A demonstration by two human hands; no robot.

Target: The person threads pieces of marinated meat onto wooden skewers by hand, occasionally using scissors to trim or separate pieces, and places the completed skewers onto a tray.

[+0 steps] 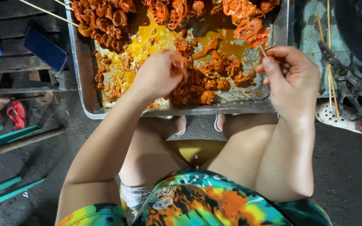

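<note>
Dark blue flat rectangular object (45, 49) seen upper left on dark slats, beside metal tray (84, 75). Orange-red marinated meat pieces (206, 79) piled in tray, glossy, curled, yellow oily sauce pooled beneath. Left hand (160, 75) closed on meat piece above tray centre. Thin bamboo skewer (263, 51) pinched by right hand (292, 77) fingers at tray's right edge. Loose skewers (329, 62) lying right of tray.

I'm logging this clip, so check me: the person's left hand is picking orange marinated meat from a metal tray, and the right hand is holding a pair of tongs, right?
Not quite. In the head view, the right hand pinches a thin wooden skewer, not tongs. The rest holds: the left hand is picking at orange marinated meat in the metal tray.
</note>
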